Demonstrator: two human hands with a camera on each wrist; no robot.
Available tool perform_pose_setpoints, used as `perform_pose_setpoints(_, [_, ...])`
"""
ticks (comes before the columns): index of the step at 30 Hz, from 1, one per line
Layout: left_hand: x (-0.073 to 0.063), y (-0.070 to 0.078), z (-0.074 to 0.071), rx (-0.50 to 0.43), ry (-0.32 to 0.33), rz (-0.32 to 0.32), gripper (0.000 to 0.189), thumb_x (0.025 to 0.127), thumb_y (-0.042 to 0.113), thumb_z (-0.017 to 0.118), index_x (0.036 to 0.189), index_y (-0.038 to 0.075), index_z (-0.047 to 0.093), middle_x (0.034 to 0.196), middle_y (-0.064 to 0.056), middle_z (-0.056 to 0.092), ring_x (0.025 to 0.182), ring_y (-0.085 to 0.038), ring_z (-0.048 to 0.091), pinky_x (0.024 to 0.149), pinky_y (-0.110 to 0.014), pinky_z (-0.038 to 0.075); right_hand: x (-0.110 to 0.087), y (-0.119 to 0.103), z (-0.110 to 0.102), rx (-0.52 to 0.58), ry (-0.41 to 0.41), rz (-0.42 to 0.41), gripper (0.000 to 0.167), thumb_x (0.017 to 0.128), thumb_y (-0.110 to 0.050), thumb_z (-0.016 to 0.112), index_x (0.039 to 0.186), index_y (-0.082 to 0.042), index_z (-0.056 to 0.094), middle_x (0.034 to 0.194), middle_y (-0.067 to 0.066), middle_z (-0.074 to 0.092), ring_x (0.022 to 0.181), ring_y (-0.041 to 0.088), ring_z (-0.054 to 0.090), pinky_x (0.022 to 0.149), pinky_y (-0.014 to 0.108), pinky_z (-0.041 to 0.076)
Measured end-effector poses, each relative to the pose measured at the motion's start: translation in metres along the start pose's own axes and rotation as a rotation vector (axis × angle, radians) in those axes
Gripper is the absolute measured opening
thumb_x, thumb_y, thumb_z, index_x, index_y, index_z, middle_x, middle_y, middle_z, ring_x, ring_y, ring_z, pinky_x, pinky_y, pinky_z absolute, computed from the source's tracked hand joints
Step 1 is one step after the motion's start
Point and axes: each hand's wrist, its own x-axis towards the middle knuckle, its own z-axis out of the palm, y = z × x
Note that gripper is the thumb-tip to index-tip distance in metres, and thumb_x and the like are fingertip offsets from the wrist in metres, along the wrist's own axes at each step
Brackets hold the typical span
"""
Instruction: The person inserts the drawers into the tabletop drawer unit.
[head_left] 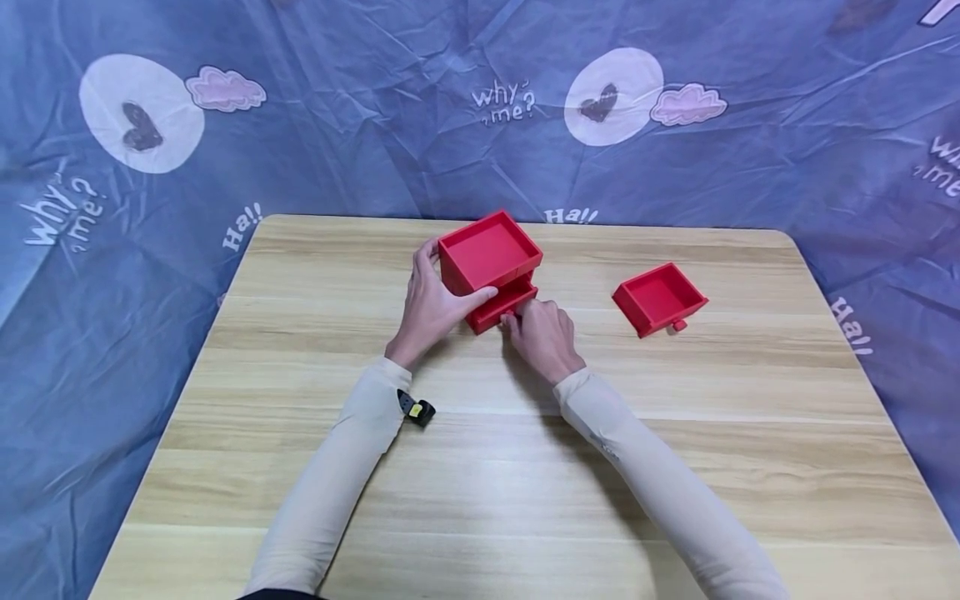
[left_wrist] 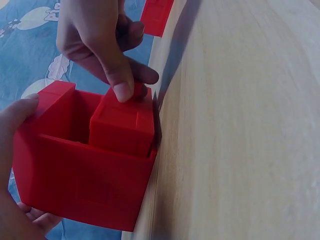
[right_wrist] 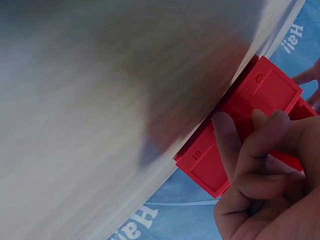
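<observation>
A small red drawer cabinet [head_left: 489, 250] with a shallow tray-like top stands on the table. My left hand [head_left: 431, 307] grips its left side, thumb across the front edge and fingers behind. From the lower slot a red drawer [left_wrist: 122, 125] sticks partly out, while the slot above it looks open. My right hand [head_left: 546, 337] pinches the drawer's knob [left_wrist: 140, 90] between thumb and index finger in the left wrist view. Raised numbers mark the red drawer front [right_wrist: 200, 170] in the right wrist view, where fingers hide the knob.
A second red drawer [head_left: 652, 302] with a knob lies on the table to the right, apart from the cabinet. The wooden table [head_left: 450, 500] ends at the back against a blue printed cloth [head_left: 390, 133]. A small black device [head_left: 417, 410] sits at the left wrist.
</observation>
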Motion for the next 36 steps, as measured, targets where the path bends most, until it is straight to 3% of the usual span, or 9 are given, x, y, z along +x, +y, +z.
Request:
perform_pose_setpoints(12, [-0.001, -0.002, 0.001, -0.031, 0.006, 0.022, 0.107, 0.079, 0.043, 0.089, 0.156, 0.005, 0.026, 0.154, -0.014, 0.041, 0.140, -0.029, 0.044, 0.112, -0.046, 0.043, 0.011, -0.004, 0.004, -0.019, 0.020, 0.007, 0.018, 0.099, -0.020, 0.072, 0.090, -0.004, 0.071, 0.063, 0.008, 0.059, 0.059, 0.029, 0.060, 0.054, 0.040, 0.050])
perform_pose_setpoints(20, [-0.002, -0.002, 0.002, -0.013, 0.005, 0.025, 0.109, 0.080, 0.044, 0.088, 0.159, 0.003, 0.024, 0.156, -0.014, 0.037, 0.142, -0.030, 0.042, 0.113, -0.047, 0.042, 0.010, -0.002, -0.001, -0.006, -0.003, 0.017, 0.020, 0.098, -0.024, 0.074, 0.097, -0.004, 0.073, 0.065, 0.009, 0.062, 0.061, 0.031, 0.062, 0.055, 0.042, 0.051])
perform_pose_setpoints(27, [-0.004, 0.000, 0.004, -0.001, 0.007, 0.029, 0.107, 0.081, 0.043, 0.088, 0.159, 0.001, 0.028, 0.159, -0.014, 0.035, 0.141, -0.032, 0.043, 0.111, -0.048, 0.045, 0.000, 0.005, -0.014, 0.034, -0.017, 0.028, 0.030, 0.096, -0.031, 0.077, 0.078, -0.007, 0.074, 0.056, 0.006, 0.056, 0.059, 0.027, 0.058, 0.055, 0.038, 0.044])
perform_pose_setpoints(30, [-0.004, 0.000, 0.004, -0.013, 0.010, 0.028, 0.106, 0.081, 0.042, 0.088, 0.160, 0.002, 0.028, 0.159, -0.014, 0.035, 0.139, -0.032, 0.044, 0.110, -0.048, 0.046, -0.008, 0.009, -0.021, 0.061, -0.014, 0.019, 0.026, 0.095, -0.030, 0.078, 0.094, -0.004, 0.082, 0.067, 0.009, 0.069, 0.063, 0.026, 0.061, 0.058, 0.038, 0.046])
perform_pose_setpoints(33, [-0.004, 0.000, 0.004, -0.019, 0.015, 0.023, 0.107, 0.081, 0.041, 0.088, 0.160, 0.003, 0.028, 0.159, -0.013, 0.034, 0.139, -0.031, 0.045, 0.111, -0.047, 0.046, -0.016, 0.015, -0.028, 0.085, 0.001, 0.010, 0.032, 0.095, -0.027, 0.079, 0.113, -0.001, 0.080, 0.090, 0.015, 0.078, 0.070, 0.027, 0.067, 0.061, 0.038, 0.049])
perform_pose_setpoints(36, [-0.005, 0.000, 0.004, -0.018, 0.015, 0.022, 0.108, 0.081, 0.041, 0.088, 0.161, 0.002, 0.027, 0.159, -0.013, 0.034, 0.140, -0.030, 0.044, 0.111, -0.047, 0.045, -0.023, 0.022, -0.035, 0.102, 0.033, 0.004, 0.034, 0.094, -0.025, 0.080, 0.117, 0.000, 0.078, 0.101, 0.017, 0.078, 0.070, 0.027, 0.068, 0.060, 0.036, 0.048])
